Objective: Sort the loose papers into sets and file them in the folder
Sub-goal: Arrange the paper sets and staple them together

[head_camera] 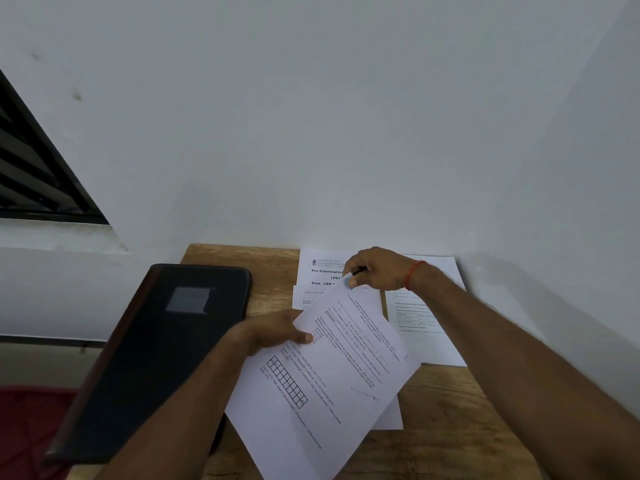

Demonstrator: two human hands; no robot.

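Note:
A printed sheet with a grid drawing point(349, 358) is held tilted above the wooden table point(450, 427). My left hand point(277, 332) pinches its left edge with the thumb on top. My right hand point(377, 270), with a red thread at the wrist, grips the sheet's far corner; something small and dark sits between its fingers. Another loose sheet point(273, 420) lies under the held one. Farther back lie a "Pre Examination" page point(318, 271) and a form page point(426, 323). The closed black folder point(162, 355) rests on the table's left side.
The table stands in a corner of white walls point(311, 133). A dark louvred window point(31, 168) is at the left. The folder overhangs the table's left edge, above something red point(24, 420) below.

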